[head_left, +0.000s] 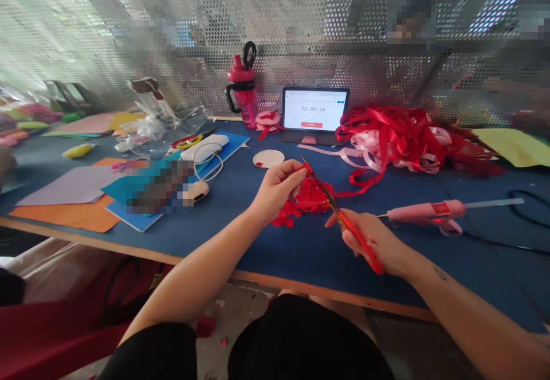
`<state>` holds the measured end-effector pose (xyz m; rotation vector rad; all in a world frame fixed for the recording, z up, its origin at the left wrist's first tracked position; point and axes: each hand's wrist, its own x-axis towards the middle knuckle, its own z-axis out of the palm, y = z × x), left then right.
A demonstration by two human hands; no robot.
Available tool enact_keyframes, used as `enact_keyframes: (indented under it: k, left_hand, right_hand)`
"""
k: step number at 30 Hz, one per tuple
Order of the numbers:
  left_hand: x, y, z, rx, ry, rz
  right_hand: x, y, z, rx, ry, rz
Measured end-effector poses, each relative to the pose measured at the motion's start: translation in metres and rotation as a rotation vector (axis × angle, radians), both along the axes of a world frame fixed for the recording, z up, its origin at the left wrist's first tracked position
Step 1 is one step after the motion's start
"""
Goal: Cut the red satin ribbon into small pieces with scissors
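My left hand [281,186] pinches the end of a red ribbon between thumb and fingers. Around the handles of red scissors [361,239] my right hand [373,236] is closed, and the blades point up and left to the ribbon by my left fingertips. Beneath both hands lies a heap of cut red ribbon pieces [315,196]. From this heap a red ribbon strip [365,184] runs right to a large tangle of red and pink ribbon [399,139]. A white paper disc [268,159] with a small red piece on it lies just beyond my left hand.
A pink glue gun [425,212] with a cable lies at the right. Behind stand a tablet [315,110] showing a timer and a pink bottle [243,93]. Coloured sheets [64,185], a white mouse [198,191] and yellow-handled scissors [191,141] lie at the left. A perforated metal screen [301,36] rises behind the table.
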<state>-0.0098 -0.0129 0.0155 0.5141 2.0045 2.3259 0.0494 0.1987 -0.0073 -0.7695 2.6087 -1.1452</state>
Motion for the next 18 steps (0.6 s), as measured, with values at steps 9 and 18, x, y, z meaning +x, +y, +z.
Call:
enact_keyframes:
  k: [9, 18]
  left_hand:
    - [0.0024, -0.0030, 0.0025, 0.019, -0.051, -0.033]
    - [0.0021, -0.0037, 0.0015, 0.022, -0.075, -0.067]
  right_hand:
    - [-0.0004, 0.0013, 0.0034, -0.041, -0.029, 0.042]
    - [0.0013, 0.0000, 0.0021, -0.224, -0.240, 0.056]
